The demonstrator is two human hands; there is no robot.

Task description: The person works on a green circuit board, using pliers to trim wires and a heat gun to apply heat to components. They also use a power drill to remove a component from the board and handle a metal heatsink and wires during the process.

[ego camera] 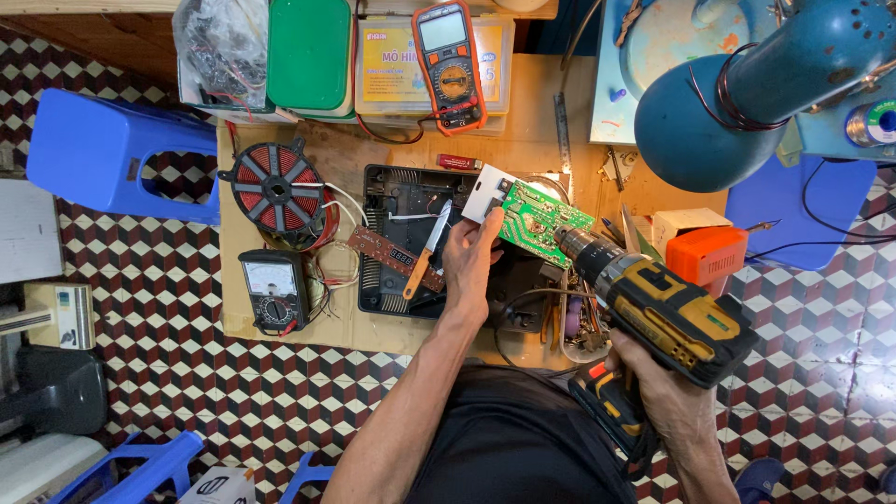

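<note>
L hand had its grip clenched on green circuit board w/ white part, held over black casing on table. R hand gripped yellow-black cordless drill, bit tip touching board's right edge

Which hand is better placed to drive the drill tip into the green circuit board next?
Probably the right hand: it already grips the yellow cordless drill, whose tip meets the green circuit board. The left hand is busy steadying that board over the black casing.
</note>
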